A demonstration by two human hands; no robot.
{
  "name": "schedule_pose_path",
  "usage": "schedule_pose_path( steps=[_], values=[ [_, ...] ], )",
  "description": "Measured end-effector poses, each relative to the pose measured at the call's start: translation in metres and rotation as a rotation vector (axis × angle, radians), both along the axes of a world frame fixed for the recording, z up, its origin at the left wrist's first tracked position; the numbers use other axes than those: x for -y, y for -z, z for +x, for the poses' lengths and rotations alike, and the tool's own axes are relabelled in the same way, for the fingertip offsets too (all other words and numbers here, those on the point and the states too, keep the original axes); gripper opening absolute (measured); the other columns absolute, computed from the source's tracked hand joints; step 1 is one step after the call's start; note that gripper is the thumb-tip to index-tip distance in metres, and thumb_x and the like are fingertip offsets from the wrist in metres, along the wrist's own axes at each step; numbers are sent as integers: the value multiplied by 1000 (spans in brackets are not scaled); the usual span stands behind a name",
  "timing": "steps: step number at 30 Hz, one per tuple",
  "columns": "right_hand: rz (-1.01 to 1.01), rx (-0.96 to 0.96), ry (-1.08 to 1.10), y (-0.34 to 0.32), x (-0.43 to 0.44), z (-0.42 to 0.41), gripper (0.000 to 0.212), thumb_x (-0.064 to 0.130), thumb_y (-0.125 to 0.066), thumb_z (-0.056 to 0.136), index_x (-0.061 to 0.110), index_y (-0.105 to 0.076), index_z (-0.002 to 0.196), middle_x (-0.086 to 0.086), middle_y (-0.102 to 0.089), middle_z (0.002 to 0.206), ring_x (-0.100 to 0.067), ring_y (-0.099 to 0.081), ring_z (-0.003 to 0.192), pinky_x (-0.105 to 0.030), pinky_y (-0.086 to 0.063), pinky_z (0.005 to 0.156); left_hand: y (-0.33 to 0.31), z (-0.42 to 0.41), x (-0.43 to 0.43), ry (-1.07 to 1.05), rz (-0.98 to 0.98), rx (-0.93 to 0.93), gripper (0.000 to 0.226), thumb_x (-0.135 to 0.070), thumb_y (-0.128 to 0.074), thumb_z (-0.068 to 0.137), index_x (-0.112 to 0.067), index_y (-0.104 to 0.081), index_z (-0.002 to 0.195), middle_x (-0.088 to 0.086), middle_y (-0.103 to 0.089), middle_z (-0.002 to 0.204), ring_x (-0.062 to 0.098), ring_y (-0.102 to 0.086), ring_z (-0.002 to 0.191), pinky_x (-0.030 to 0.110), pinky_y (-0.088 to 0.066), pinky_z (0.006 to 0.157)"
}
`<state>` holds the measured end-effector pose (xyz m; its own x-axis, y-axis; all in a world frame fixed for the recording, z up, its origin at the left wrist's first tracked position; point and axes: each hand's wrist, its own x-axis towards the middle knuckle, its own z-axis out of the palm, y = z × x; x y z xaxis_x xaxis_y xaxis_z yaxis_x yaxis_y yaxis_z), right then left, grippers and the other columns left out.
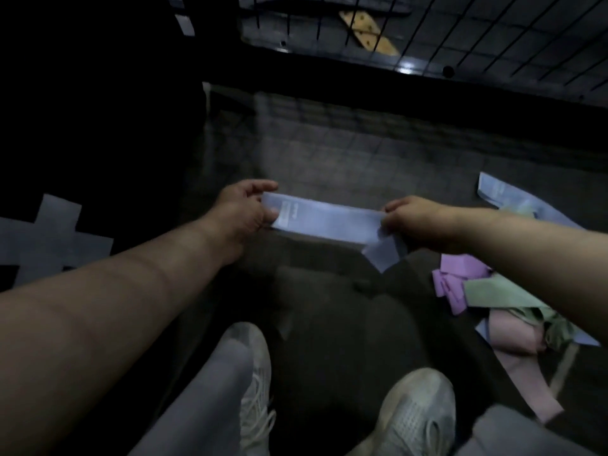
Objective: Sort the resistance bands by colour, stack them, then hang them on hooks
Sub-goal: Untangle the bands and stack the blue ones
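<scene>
A pale blue resistance band (329,220) is stretched flat between my hands, just above the dark floor. My left hand (245,209) pinches its left end, thumb on top. My right hand (414,222) pinches its right end, where a loose fold of blue hangs down. To the right lies a mixed heap: another blue band (506,199), purple bands (457,284), a green band (503,296) and a pink band (516,343). More pale blue bands (56,235) lie crossed on the floor at far left.
I am low over a dim tiled floor, with my two white shoes (414,413) below the hands. A black wire grid panel (460,31) stands at the back, with a yellow perforated strip (368,32) behind it.
</scene>
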<state>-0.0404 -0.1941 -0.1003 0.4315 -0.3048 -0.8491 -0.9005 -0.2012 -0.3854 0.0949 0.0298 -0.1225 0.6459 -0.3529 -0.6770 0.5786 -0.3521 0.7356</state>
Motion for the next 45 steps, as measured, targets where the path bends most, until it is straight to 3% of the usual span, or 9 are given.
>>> schedule_pose_path(
  steps=[6,16,26,30,36,39,41,43,45],
  values=[
    [7,-40,52,-3,2,-1,18,-11,-55,80,1,-63,91,-31,-67,92,-36,-65,79,-51,-56,78,1,6,-3,-118,15,1,39,18,-57,83,-12,-63,107,12,-66,97,20,-64,77,25,-56,59],
    [78,158,460,-4,15,-11,16,-8,-69,82,3,-62,91,-27,-67,96,-33,-71,75,-41,-61,55,6,14,-1,-176,3,-16,18,5,-55,93,-11,-63,92,7,-63,82,16,-62,69,19,-53,50],
    [5,63,392,7,11,-16,27,1,-72,85,4,-61,109,-22,-65,102,-29,-68,75,-39,-62,59,9,19,10,-186,163,34,24,3,-52,91,-15,-65,84,8,-64,84,19,-61,68,18,-49,42],
    [-117,53,362,23,14,-25,34,-4,-65,90,7,-55,120,-16,-61,93,-27,-65,75,-41,-58,68,24,17,2,-150,215,-30,26,5,-46,93,-12,-65,102,8,-62,92,16,-59,71,18,-51,42],
    [-365,-91,-260,55,35,-67,43,19,-63,88,16,-56,131,-14,-57,130,-30,-58,114,-31,-48,97,44,14,-15,-6,341,-24,29,2,-56,94,-8,-58,121,16,-61,102,24,-58,82,29,-48,57],
    [-480,-145,-456,61,49,-85,41,29,-57,92,21,-54,131,-14,-41,142,-38,-41,128,-40,-40,106,46,11,-16,46,378,61,1,-10,-58,97,-8,-58,96,13,-55,81,24,-52,71,32,-42,61],
    [-502,-200,-514,62,60,-91,42,27,-57,90,18,-53,131,-18,-38,141,-40,-37,130,-43,-39,107,46,8,-15,65,400,112,18,-11,-60,96,-11,-52,80,13,-53,79,25,-52,75,32,-42,63],
    [-501,-223,-522,58,70,-92,40,28,-56,91,16,-54,129,-19,-38,138,-41,-40,128,-41,-39,107,47,9,-17,87,452,160,8,-8,-63,94,-6,-57,99,19,-60,96,31,-59,88,38,-50,76],
    [-529,-230,-540,54,84,-90,41,32,-54,93,16,-53,131,-19,-36,140,-41,-41,128,-40,-38,108,54,15,-21,129,529,156,40,-9,-67,89,-1,-54,126,25,-61,117,40,-60,105,49,-51,94]
  ],
)
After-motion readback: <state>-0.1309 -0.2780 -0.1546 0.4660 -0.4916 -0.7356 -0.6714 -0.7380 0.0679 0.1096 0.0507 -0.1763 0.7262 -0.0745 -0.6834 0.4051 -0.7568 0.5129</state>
